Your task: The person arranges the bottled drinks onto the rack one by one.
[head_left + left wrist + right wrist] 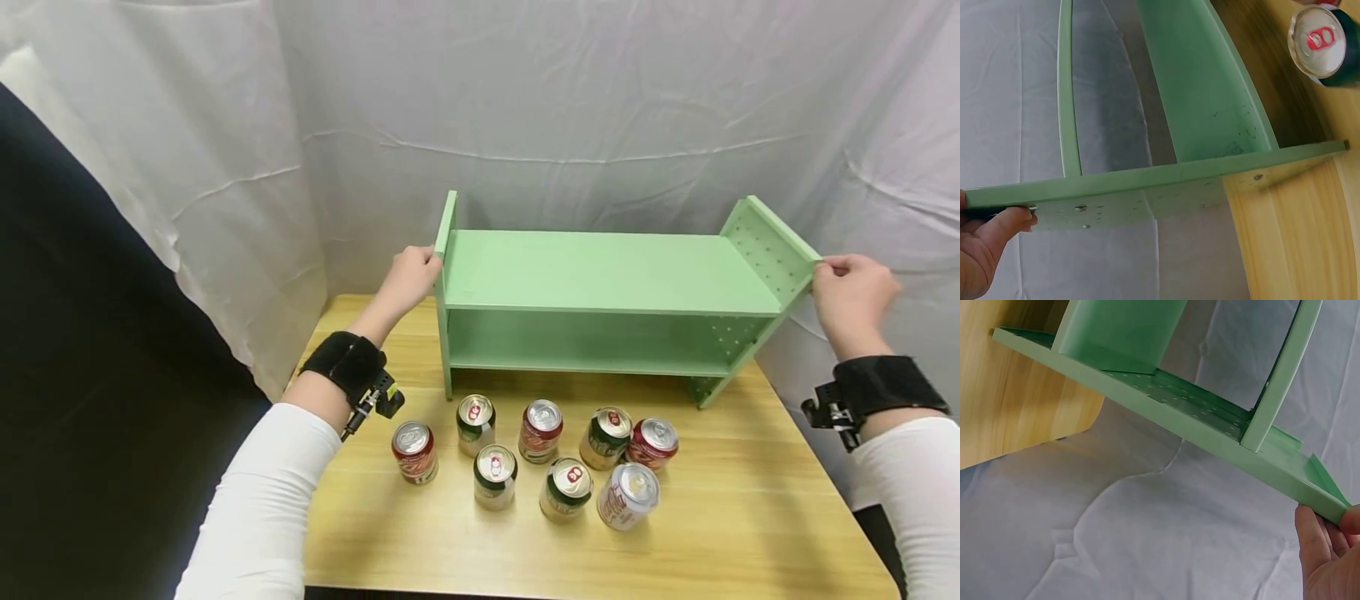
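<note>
A light green two-tier shelf (600, 271) stands at the back of the wooden table (750, 517). My left hand (411, 277) grips the top edge of its left side panel (1147, 187), with the fingers (997, 228) curled on that edge. At the other end my right hand (851, 290) pinches the top corner of the perforated right side panel (1179, 412); the fingertips (1329, 540) sit under that corner. Several red and green drink cans (494, 475) stand in a loose cluster in front of the shelf, and one can (1325, 44) shows beside the left panel.
White cloth (562, 100) hangs close behind and around the table. A dark area (90, 375) lies to the left of the table. The shelf's right foot stands close to the table's right edge. Both shelf boards carry nothing.
</note>
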{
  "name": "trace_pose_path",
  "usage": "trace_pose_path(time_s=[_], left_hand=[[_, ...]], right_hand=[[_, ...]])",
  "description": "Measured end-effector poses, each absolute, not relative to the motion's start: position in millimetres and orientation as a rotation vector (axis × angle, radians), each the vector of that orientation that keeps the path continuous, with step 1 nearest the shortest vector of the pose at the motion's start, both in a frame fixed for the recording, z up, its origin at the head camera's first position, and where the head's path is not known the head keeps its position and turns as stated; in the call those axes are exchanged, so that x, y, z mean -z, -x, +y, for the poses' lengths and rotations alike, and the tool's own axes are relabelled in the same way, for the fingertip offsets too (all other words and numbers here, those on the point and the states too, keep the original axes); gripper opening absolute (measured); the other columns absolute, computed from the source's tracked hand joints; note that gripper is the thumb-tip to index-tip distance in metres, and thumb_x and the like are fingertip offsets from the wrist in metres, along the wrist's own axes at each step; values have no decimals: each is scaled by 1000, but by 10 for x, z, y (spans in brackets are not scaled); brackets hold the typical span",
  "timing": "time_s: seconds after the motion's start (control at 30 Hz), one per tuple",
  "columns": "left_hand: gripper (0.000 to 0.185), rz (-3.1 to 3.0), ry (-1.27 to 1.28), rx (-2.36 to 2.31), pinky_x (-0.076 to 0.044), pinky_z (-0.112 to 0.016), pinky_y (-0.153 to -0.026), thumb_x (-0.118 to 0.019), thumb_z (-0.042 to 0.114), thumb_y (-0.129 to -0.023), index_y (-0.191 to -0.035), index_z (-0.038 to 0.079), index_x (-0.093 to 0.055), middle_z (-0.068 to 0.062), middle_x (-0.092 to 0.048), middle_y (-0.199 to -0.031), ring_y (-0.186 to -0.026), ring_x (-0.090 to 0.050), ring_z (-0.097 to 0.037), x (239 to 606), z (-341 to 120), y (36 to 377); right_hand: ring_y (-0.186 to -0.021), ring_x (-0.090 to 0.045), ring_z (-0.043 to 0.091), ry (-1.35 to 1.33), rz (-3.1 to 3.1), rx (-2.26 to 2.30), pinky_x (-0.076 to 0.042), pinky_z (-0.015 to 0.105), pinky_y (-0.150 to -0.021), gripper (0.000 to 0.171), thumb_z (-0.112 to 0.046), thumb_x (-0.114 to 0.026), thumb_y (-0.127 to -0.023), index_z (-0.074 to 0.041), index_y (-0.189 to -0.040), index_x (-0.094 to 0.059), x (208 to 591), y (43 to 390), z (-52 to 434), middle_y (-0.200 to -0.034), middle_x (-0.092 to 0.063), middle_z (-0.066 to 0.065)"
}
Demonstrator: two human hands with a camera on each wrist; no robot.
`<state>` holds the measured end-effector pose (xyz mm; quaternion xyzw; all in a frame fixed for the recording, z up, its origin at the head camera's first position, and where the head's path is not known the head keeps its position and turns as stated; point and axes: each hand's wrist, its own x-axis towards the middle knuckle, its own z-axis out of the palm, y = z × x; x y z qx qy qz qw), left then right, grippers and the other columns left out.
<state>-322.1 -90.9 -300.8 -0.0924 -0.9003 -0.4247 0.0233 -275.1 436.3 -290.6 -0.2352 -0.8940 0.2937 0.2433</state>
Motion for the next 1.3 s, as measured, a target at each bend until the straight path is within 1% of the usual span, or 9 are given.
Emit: trace_pose_path(time_s=[0.17, 0.27, 0.37, 0.5, 0.67, 0.9, 1.1, 1.2, 1.3], left_hand=[[43, -2783, 273, 1310, -25, -23, -45, -32, 17, -95, -127, 0, -55, 0, -31, -58, -46, -25, -10, 2999, -994, 3250], [42, -2755, 261, 1309, -25, -23, -45, -32, 17, -94, -124, -1, -57, 0, -30, -57, -46, -25, -10, 2990, -1047, 3289], [43, -2719, 239, 1305, -25, -23, -45, -33, 17, -94, -125, -1, -57, -1, -32, -58, -47, -26, -10, 2974, -1101, 3324], [45, -2707, 213, 1322, -25, -23, -45, -34, 16, -93, -129, 0, -54, -1, -34, -59, -47, -27, -10, 2980, -1133, 3351], [44, -2710, 213, 1319, -27, -24, -46, -34, 15, -92, -126, -1, -57, -3, -37, -61, -48, -29, -11, 3005, -1138, 3384], [43, -2715, 206, 1331, -28, -24, -45, -34, 14, -92, -123, -2, -59, -1, -38, -58, -47, -31, -10, 2981, -1177, 3427], [37, -2765, 174, 1306, -27, -25, -48, -36, 14, -92, -107, -6, -62, 2, -34, -56, -49, -30, -11, 2910, -1179, 3473], [37, -2792, 138, 1318, -31, -25, -51, -39, 15, -91, -107, -8, -63, -2, -44, -62, -53, -36, -11, 2895, -1193, 3491], [40, -2803, 112, 1348, -36, -24, -52, -40, 14, -91, -116, -9, -60, -12, -58, -80, -57, -43, -12, 2901, -1275, 3491]], right_hand=[[-59, -33, -9, 629, -2443, -786, -32, 19, -63, 42, -22, -41, -91, -1, -122, -61, 2915, 2814, 4273, -51, -31, -38], [-66, -40, 0, 629, -2416, -754, -31, 19, -65, 41, -22, -41, -92, -1, -120, -63, 2914, 2914, 4221, -68, -52, -18], [-80, -48, 19, 593, -2400, -726, -31, 22, -68, 40, -20, -40, -92, 1, -119, -63, 2904, 3010, 4155, -93, -60, 13], [-94, -51, 36, 533, -2402, -711, -35, 32, -75, 40, -16, -39, -92, 5, -118, -61, 2897, 3031, 4103, -110, -60, 26], [-102, -52, 42, 525, -2371, -713, -36, 47, -90, 40, -15, -39, -92, 7, -116, -61, 2926, 2985, 4080, -112, -60, 29], [-101, -53, 43, 544, -2335, -704, -35, 49, -94, 39, -15, -39, -92, 7, -114, -62, 2946, 2904, 4019, -110, -61, 29], [-104, -51, 43, 554, -2326, -729, -34, 48, -96, 39, -15, -39, -92, 6, -116, -61, 2922, 2840, 4001, -112, -60, 28], [-102, -52, 42, 558, -2320, -717, -34, 48, -94, 38, -14, -39, -92, 7, -114, -62, 2931, 2806, 3970, -110, -61, 28], [-98, -54, 41, 545, -2332, -715, -37, 46, -86, 38, -14, -40, -92, 7, -114, -62, 2951, 2815, 3898, -109, -61, 28]])
